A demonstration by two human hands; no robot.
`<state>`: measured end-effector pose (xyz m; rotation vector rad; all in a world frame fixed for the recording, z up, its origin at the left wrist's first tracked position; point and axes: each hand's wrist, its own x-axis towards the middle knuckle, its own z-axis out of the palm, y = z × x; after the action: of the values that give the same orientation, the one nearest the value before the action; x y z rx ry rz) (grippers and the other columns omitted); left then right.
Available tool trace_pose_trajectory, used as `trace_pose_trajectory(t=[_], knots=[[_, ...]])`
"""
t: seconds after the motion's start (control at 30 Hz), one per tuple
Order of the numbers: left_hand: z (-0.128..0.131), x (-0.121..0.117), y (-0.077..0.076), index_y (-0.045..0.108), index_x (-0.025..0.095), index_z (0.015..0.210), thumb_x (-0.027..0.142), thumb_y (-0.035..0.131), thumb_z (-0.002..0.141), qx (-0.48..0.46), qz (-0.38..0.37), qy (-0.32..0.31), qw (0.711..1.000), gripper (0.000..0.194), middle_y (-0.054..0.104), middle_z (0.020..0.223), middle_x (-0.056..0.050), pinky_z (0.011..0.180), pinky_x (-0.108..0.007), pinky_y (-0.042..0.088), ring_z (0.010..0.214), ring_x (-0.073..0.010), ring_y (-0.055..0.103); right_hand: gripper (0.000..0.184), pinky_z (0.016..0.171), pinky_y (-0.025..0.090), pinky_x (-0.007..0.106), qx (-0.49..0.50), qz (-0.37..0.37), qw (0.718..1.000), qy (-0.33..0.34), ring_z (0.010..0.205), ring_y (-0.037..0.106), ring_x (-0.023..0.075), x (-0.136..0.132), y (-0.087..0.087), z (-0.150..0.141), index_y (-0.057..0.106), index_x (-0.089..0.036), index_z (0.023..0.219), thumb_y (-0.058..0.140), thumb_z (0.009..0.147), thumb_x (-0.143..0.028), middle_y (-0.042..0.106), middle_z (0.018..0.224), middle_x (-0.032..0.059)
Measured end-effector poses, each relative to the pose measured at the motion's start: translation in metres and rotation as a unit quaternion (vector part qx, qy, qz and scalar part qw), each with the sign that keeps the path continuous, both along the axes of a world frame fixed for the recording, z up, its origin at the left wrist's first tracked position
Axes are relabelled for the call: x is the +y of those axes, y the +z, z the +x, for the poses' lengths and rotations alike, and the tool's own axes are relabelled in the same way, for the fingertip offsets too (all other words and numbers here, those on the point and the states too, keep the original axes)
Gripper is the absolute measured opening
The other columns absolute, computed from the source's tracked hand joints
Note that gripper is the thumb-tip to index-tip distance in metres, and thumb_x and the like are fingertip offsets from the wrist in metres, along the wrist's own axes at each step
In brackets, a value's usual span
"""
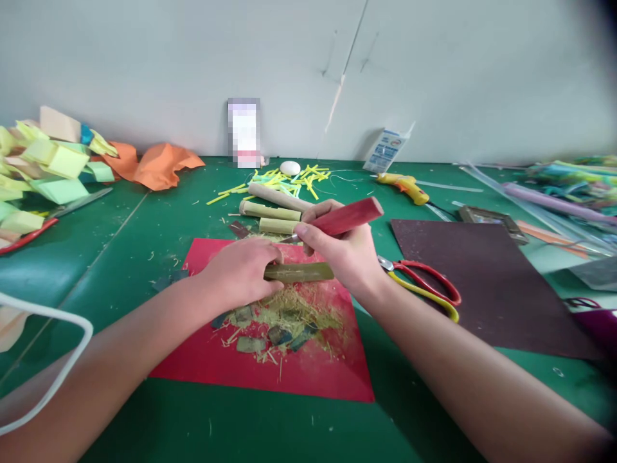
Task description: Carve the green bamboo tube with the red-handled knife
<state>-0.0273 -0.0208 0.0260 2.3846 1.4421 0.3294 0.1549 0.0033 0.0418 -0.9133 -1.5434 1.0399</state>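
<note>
My left hand [248, 270] is closed around one end of an olive-green piece of bamboo [308, 272], which lies level above a red sheet [337, 366]. In my right hand [344, 247] is a carving tool with a thick red handle [351, 217]; its narrow metal blade [290, 238] points left, and the tip is hard to make out. The blade is just beyond the bamboo, and I cannot tell if they touch. Pale shavings and dark bark chips [250, 344] litter the sheet below. Pale cut bamboo lengths [278, 226] lie behind my hands.
Red-and-yellow-handled scissors [429, 289] lie right of my right wrist, partly on a dark sheet [463, 276]. A yellow glue gun [405, 186] is farther back. Yellow strips [313, 177] and a white egg-shaped object [290, 168] sit near the wall. Folded papers [58, 161] are heaped left.
</note>
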Motion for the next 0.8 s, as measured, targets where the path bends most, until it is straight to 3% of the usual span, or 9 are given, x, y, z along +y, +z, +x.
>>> trace_pose_trajectory(t=[0.13,0.23,0.3,0.43,0.53,0.63,0.8], knots=[[-0.004,0.004,-0.002,0.065,0.019,0.091,0.023,0.07,0.074,-0.02,0.02,-0.008,1.0,0.018,0.062,0.095,-0.005,0.08,-0.038,0.049,0.094,-0.0243,0.059,0.009,0.059,0.049,0.028,0.042,-0.063,0.997,0.019,0.06,0.058,0.0105,0.005,0.0,0.003,0.064,-0.017,0.078,0.07,0.071,-0.019,0.063,0.075,-0.0003],[-0.008,0.008,-0.007,0.065,0.02,0.09,0.017,0.068,0.073,-0.047,0.015,-0.014,0.999,0.018,0.061,0.094,-0.004,0.083,-0.038,0.049,0.094,-0.0226,0.058,0.012,0.06,0.051,0.028,0.061,-0.093,0.994,0.009,0.062,0.06,0.0108,0.008,-0.003,0.011,0.067,-0.018,0.082,0.07,0.07,-0.016,0.065,0.081,0.0008],[-0.01,0.009,-0.011,0.067,0.021,0.095,0.015,0.065,0.074,-0.083,0.003,-0.026,0.996,0.021,0.061,0.098,-0.004,0.088,-0.038,0.049,0.098,-0.0218,0.058,0.016,0.065,0.053,0.03,0.054,-0.096,0.994,0.015,0.067,0.063,0.0126,0.009,-0.005,0.017,0.07,-0.019,0.088,0.074,0.073,-0.021,0.067,0.084,0.0014],[-0.011,0.01,-0.016,0.068,0.024,0.107,0.01,0.056,0.076,-0.14,-0.017,-0.047,0.989,0.036,0.06,0.11,-0.005,0.094,-0.036,0.05,0.103,-0.0191,0.06,0.028,0.073,0.055,0.034,0.043,-0.083,0.99,0.109,0.082,0.066,0.0168,0.009,-0.006,0.027,0.071,-0.025,0.107,0.073,0.081,-0.035,0.069,0.092,0.0023],[-0.01,0.01,-0.015,0.07,0.02,0.105,0.009,0.055,0.074,-0.145,-0.007,-0.047,0.988,0.036,0.059,0.11,-0.006,0.096,-0.036,0.05,0.1,-0.019,0.061,0.028,0.063,0.051,0.029,0.006,-0.053,0.992,0.112,0.068,0.061,0.0135,0.008,-0.003,0.028,0.071,-0.023,0.105,0.07,0.084,-0.041,0.065,0.076,-0.0002],[-0.01,0.01,-0.015,0.07,0.02,0.104,0.009,0.057,0.072,-0.134,-0.003,-0.037,0.99,0.037,0.059,0.109,-0.006,0.096,-0.04,0.048,0.1,-0.0208,0.061,0.023,0.049,0.043,0.025,-0.009,-0.08,0.99,0.119,0.051,0.053,0.0099,0.006,-0.001,0.026,0.07,-0.02,0.1,0.066,0.086,-0.038,0.062,0.066,-0.0019],[-0.01,0.008,-0.015,0.062,0.023,0.12,0.008,0.054,0.07,-0.178,-0.039,-0.031,0.983,0.053,0.057,0.116,-0.006,0.098,-0.04,0.048,0.11,-0.0223,0.057,0.015,0.057,0.048,0.027,-0.006,-0.079,0.994,0.074,0.058,0.058,0.0118,0.001,-0.003,0.018,0.067,-0.018,0.091,0.07,0.079,-0.026,0.066,0.073,0.0007]])
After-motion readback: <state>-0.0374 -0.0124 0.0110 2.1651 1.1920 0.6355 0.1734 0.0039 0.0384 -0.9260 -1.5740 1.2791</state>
